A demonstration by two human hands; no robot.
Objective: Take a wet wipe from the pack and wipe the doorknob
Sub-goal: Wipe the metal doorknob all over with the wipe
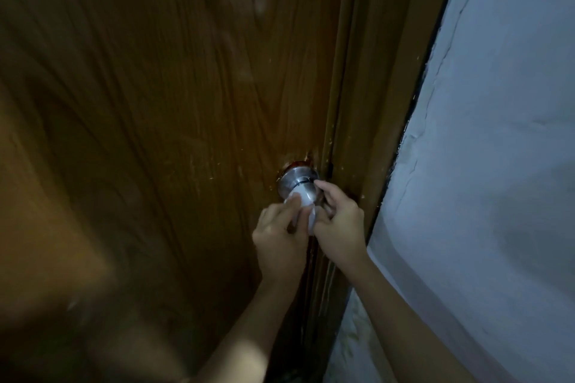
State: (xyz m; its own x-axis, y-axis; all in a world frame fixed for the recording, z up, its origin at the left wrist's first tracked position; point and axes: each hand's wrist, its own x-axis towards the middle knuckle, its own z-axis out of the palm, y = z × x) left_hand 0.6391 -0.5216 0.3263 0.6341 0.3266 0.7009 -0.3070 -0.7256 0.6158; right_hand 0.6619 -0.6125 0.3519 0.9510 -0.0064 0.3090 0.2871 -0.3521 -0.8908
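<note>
The left hand (pixel 280 233) pinches a white wet wipe (pixel 303 207) against the metal doorknob (pixel 298 182). The right hand (pixel 339 221) curls closed on the wipe's other side, hiding the knob's lower front. The wooden door (pixel 155 102) is dim.
</note>
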